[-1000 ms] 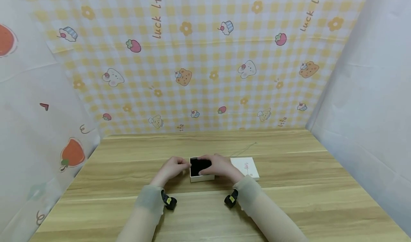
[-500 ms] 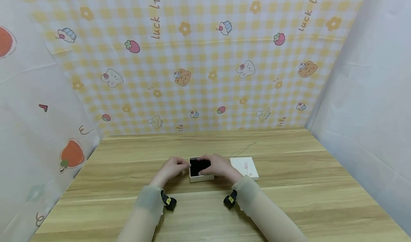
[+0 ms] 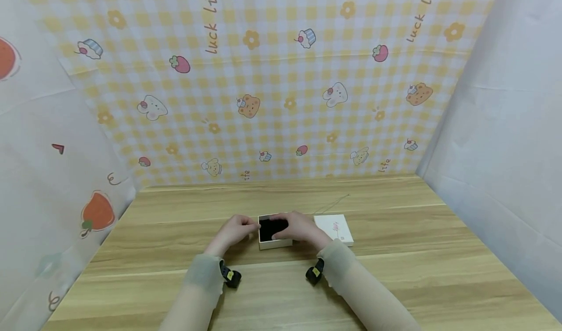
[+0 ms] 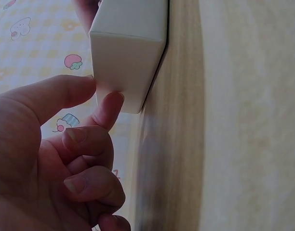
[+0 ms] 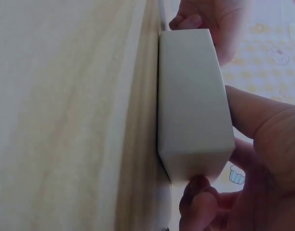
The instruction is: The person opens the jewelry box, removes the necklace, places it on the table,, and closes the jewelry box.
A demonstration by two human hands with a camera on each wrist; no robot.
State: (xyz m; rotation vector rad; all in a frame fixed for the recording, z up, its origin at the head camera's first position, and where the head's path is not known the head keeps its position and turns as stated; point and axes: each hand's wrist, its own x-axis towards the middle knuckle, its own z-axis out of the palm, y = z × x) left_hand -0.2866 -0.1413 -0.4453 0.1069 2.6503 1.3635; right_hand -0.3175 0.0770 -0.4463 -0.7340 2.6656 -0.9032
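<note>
A small white cardboard box (image 3: 275, 244) with a black interior sits lidless on the table. At its left side my left hand (image 3: 234, 231) pinches the wall, thumb tip at the rim and index fingertip (image 4: 117, 100) against the outside; the other fingers curl. From the right, my right hand (image 3: 303, 227) grips the box, with the thumb (image 5: 246, 108) over the top edge and curled fingers against the end wall. That hand covers the box's right part in the head view. Right of it lies a white lid (image 3: 332, 227) with a pink flower print.
Behind the lid a thin cord or chain (image 3: 332, 205) stretches over the wooden table (image 3: 175, 253). A yellow checked cloth (image 3: 276, 77) hangs at the back, with white cloths on both sides. Black cameras are strapped to both wrists.
The hands and box hold the same positions. Only the head view has shifted very slightly.
</note>
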